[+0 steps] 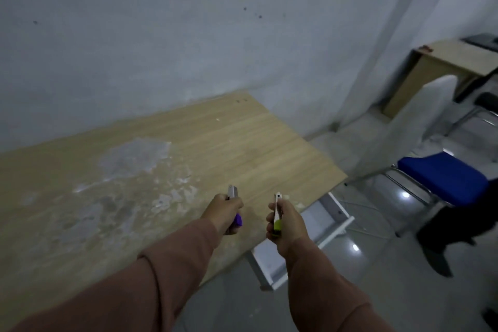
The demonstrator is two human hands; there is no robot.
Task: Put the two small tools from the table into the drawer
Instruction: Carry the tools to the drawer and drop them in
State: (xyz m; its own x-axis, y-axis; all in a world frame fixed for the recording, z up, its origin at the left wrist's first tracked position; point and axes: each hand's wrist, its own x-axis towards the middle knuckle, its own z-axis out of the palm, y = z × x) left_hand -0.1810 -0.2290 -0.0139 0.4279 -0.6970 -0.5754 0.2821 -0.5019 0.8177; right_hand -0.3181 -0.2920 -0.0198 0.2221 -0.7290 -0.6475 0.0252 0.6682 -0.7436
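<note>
Worn wooden table (167, 143) against a grey wall; no writing shows anywhere. Left hand (223, 213) grips a purple-ended tool (233, 192), right hand (283, 221) a yellow-green-ended tool (277, 213), both half hidden by fingers, above the open white drawer (327, 219).

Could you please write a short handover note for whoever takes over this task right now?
Left hand: closed around the purple-ended tool, held above the wooden table near its front right corner.
Right hand: closed around the yellow-green-ended tool, held near the table's front edge, above the inner end of the open drawer.
Drawer: white, pulled out below the table's front edge, to the right of both hands; what shows of its inside looks empty.
Done: both tools are picked up and the drawer is open.
Left: carry both tools over the drawer and set them inside. Neither is in yet.
</note>
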